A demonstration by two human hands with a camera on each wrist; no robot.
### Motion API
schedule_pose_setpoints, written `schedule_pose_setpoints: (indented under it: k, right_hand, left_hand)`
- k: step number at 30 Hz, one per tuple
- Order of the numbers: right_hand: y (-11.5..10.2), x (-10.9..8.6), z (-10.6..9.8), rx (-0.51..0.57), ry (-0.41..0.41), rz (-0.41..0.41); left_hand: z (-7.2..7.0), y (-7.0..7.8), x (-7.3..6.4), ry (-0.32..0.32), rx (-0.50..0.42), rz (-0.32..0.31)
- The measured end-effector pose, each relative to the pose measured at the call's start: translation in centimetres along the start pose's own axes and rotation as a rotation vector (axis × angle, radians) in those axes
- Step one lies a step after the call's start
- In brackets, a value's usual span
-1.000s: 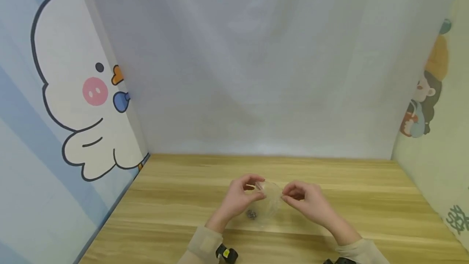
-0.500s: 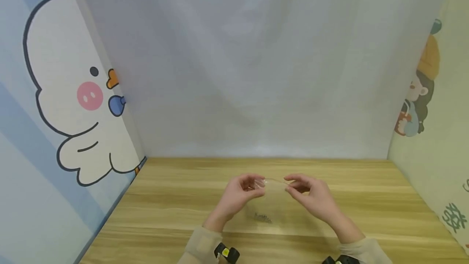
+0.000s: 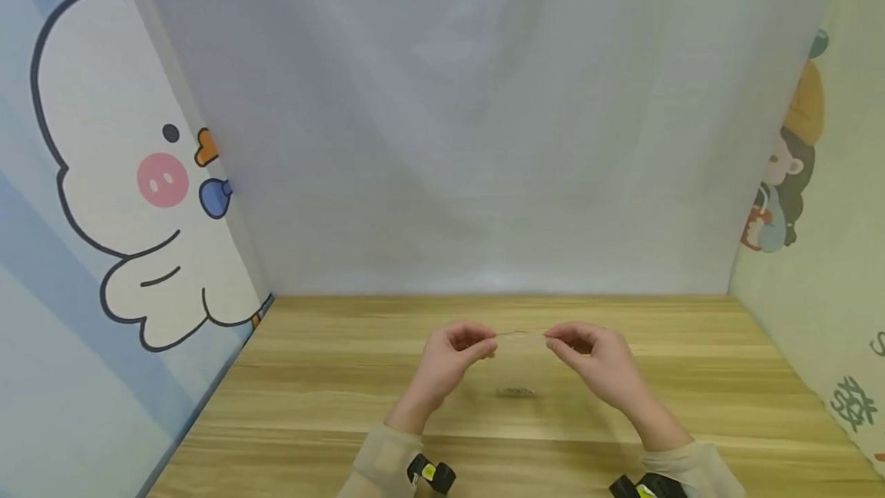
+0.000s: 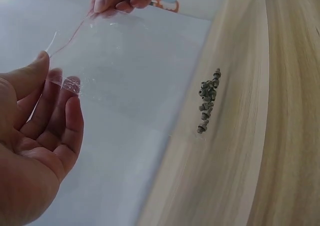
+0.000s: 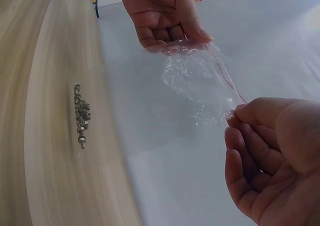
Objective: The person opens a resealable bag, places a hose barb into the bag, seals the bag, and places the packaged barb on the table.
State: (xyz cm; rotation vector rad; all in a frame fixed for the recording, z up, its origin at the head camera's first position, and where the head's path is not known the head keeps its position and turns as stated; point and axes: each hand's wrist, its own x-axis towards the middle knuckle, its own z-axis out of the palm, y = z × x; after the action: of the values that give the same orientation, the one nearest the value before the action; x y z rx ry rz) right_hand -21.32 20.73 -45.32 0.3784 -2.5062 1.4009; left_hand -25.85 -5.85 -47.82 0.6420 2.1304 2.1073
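Observation:
A clear plastic zip bag (image 3: 520, 363) hangs upright between both hands, its red seal line running along the top edge. My left hand (image 3: 442, 367) pinches one upper corner between thumb and fingers. At the opposite upper corner, my right hand (image 3: 600, 367) pinches the film the same way; the right wrist view shows thumb and index finger meeting there. Several small metal screw-like fittings (image 4: 206, 101) lie bunched along the bottom of the bag. These fittings (image 5: 82, 116) look dull grey and knobbed. Whether the bag's mouth is sealed, I cannot tell.
A wood-grain table (image 3: 332, 375) lies beneath the hands. Behind it hangs a pale grey sheet (image 3: 484, 137). Printed panels stand at both sides, with a white cartoon bird (image 3: 117, 152) on the left one. Black wrist devices (image 3: 432, 473) are strapped on both wrists.
The right hand has gone from the bag's edge to its upper corner. The bag has been pulled taut and raised, and the fittings have spread into a row along its bottom.

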Motion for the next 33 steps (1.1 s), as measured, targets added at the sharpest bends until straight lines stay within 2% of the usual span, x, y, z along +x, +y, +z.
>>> schedule_pose_setpoints:
  k: [12,21,29,33]
  right_hand:
    - [-0.05,-0.09,-0.27,0.006,-0.011,0.044]
    - [0.07,-0.01,-0.14,0.007,-0.045,0.081]
    - [-0.12,-0.05,0.19,-0.02,-0.055,0.053]
    - [-0.15,-0.11,0.41,-0.024,-0.048,0.033]
  left_hand:
    - [-0.34,0.0,0.2,0.004,0.005,0.024]
    - [-0.35,0.14,0.1,0.029,0.005,-0.009]
    - [-0.06,0.08,0.03,0.035,0.066,-0.015]
    - [0.04,-0.02,0.05,0.035,0.035,-0.01]
